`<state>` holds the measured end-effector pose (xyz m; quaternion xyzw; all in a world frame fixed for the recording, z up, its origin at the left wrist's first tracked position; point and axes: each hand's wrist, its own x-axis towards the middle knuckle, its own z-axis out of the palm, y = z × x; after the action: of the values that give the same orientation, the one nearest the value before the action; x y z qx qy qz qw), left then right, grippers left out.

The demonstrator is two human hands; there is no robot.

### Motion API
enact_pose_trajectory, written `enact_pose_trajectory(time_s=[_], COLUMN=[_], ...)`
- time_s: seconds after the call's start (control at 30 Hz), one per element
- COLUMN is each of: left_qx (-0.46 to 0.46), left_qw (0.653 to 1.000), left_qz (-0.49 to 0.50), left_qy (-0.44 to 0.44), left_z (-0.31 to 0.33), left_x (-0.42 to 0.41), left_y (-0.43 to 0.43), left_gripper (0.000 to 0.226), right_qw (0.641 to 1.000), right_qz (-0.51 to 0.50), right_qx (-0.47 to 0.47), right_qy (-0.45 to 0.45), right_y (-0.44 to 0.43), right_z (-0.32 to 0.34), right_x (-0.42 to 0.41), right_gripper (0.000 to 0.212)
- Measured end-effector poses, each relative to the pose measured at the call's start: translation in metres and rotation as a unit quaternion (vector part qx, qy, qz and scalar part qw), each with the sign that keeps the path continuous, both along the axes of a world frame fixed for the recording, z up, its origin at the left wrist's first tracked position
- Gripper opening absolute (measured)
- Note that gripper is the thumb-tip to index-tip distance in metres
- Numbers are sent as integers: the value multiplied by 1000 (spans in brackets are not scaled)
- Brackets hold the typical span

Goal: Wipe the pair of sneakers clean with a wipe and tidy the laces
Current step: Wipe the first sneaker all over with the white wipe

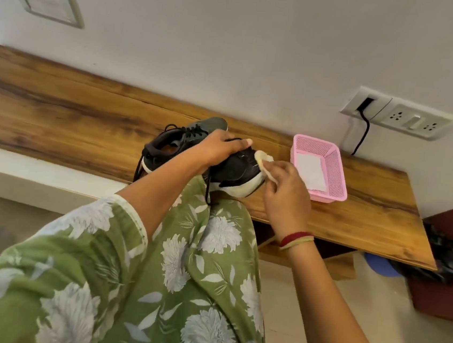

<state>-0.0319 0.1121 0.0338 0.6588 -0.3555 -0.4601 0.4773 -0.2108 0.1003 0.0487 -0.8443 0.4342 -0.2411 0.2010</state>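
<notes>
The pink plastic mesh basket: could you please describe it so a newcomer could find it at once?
On the long wooden shelf along the white wall, look below the wall socket panel. The pink plastic mesh basket sits there, right of the dark sneakers, the only pink thing.

Dark grey lace-up sneaker with white sole point(231, 171) held tilted above the wooden shelf, crumpled cream wipe point(262, 161) pressed against its side, matching second sneaker point(184, 139) resting behind it, black laces point(137, 167) dangling loose

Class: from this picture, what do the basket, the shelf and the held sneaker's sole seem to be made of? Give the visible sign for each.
Basket: pink plastic, probably; moulded mesh walls.
Shelf: wood or wood-look laminate; brown grain, smooth sheen.
Sole: white rubber or foam, apparently; matte, thick.
</notes>
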Motion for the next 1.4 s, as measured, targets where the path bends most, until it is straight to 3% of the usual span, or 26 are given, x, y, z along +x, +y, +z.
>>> enact_pose_trajectory(time_s=[0.17,0.3,0.37,0.5,0.8,1.03,1.17,1.3,1.4], left_qx=[47,59,72,85,-3,-58,-74,-68,-57], left_qw=[999,996,995,995,998,994,987,985,985], left_qz=[9,6,2,-23,-48,-95,-144,-157,-165], left_qy=[24,70,72,44,43,2,-4,-4,-7], left_z=[12,26,32,33,30,20,17,10,8], left_x=[12,19,22,22,19,37,31,26,25], left_y=[-22,-40,-49,-59,-34,-9,-15,-23,-28], left_gripper=[31,23,27,33,41,32,15,14,13], right_qw=[993,992,992,995,995,988,991,985,998], right_qz=[111,-5,-43,-11,24,22,117,-49,-29], right_qx=[-17,10,12,37,-21,18,-37,-4,-11], right_qy=[-19,-128,-115,-89,-96,-149,-60,-167,-51], right_y=[-13,-36,-50,-52,-31,-22,0,-26,-21], right_z=[11,22,27,27,16,20,22,36,40], right_x=[-2,-1,3,11,5,29,36,28,28], right_gripper=[34,30,28,26,27,24,33,27,23])
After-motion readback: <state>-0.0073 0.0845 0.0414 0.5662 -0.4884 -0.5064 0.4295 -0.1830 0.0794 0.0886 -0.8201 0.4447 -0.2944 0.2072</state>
